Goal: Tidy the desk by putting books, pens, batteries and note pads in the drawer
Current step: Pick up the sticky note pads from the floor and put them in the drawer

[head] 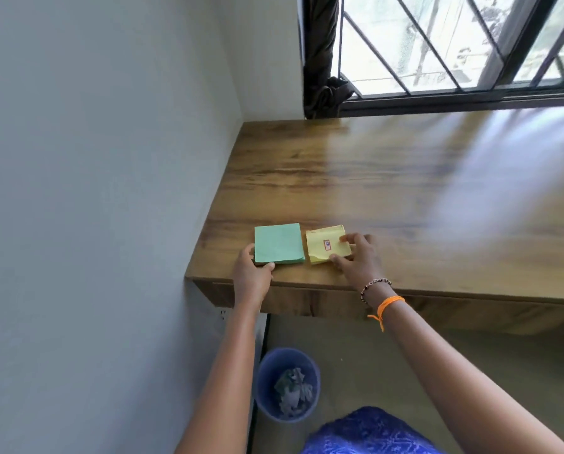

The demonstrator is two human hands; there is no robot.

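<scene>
Two note pads lie side by side near the front left corner of the wooden desk [388, 178]. My left hand [251, 273] grips the green note pad [279, 244] at its near left corner, thumb at its front edge. The yellow note pad [326, 245], with a small red-edged label on top, is pinched by my right hand [356, 257] at its right side, fingers at the far corner and thumb at the near corner. Both pads rest on the desk. The drawer front [306, 303] below the desk edge looks closed.
A white wall [110, 191] bounds the desk on the left. A barred window [454, 44] and a dark curtain [320, 60] stand behind it. On the floor under the desk sits a blue bin [287, 385] with crumpled paper.
</scene>
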